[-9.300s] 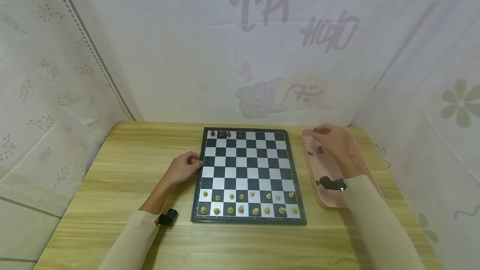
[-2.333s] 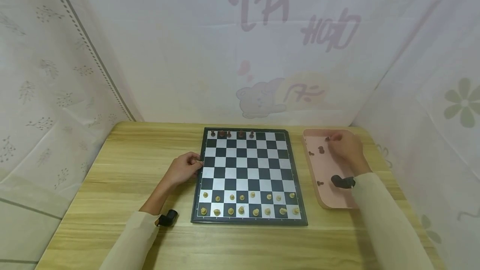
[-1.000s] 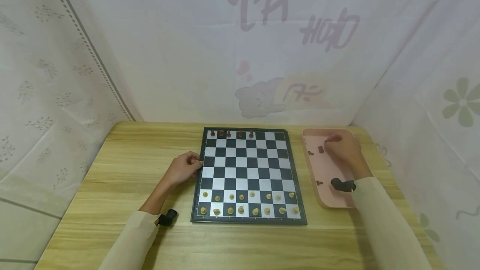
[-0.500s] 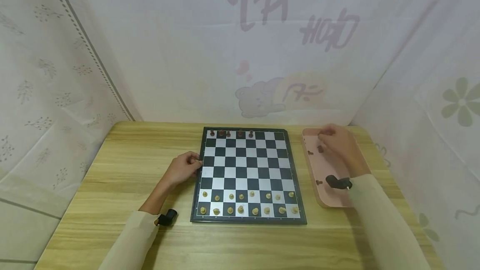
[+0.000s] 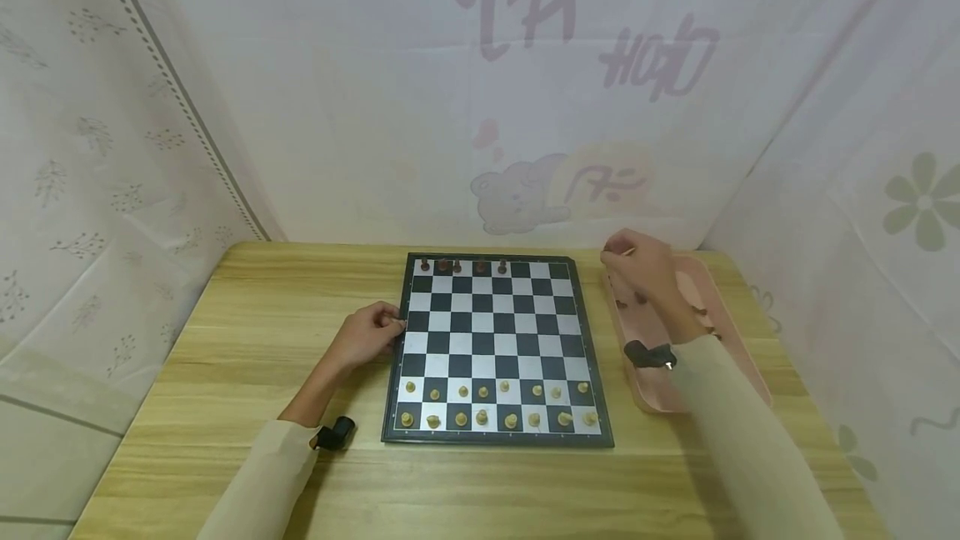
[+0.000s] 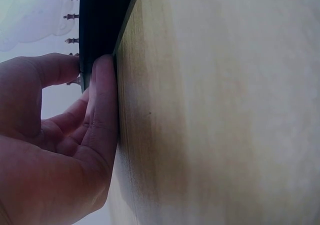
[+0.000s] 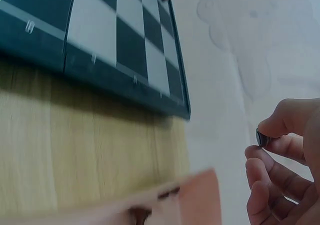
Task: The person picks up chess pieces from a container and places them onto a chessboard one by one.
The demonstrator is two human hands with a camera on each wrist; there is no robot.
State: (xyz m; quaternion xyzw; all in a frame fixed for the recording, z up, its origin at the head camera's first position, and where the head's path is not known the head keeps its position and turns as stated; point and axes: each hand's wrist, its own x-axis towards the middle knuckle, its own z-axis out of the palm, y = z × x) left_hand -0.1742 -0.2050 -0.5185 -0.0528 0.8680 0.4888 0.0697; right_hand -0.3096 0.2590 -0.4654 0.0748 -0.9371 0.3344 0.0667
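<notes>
The chessboard (image 5: 495,323) lies on the table, and my left hand (image 5: 365,336) grips its left edge, thumb on top and fingers along the side and underneath in the left wrist view. Over the far left corner of the pink tray (image 5: 702,282), my right hand (image 5: 647,269) pinches a small dark chess piece (image 7: 262,138) between thumb and fingers. Most of that piece is hidden by the fingers. Several brown chess pieces (image 5: 481,266) stand in the board's far row, from the left corner to the middle. Cream chess pieces (image 5: 482,417) fill the two near rows.
More brown pieces lie in the tray, such as a dark piece (image 5: 640,297) below my right hand; the forearm covers part of it. A printed cloth (image 5: 337,107) hangs behind the wooden table (image 5: 285,298), with more cloth on both sides.
Since the oldest frame, one more brown piece stands in the board's far row. My right hand has since gone back into the tray, then lifted leftward with another piece. My left hand stays put.
</notes>
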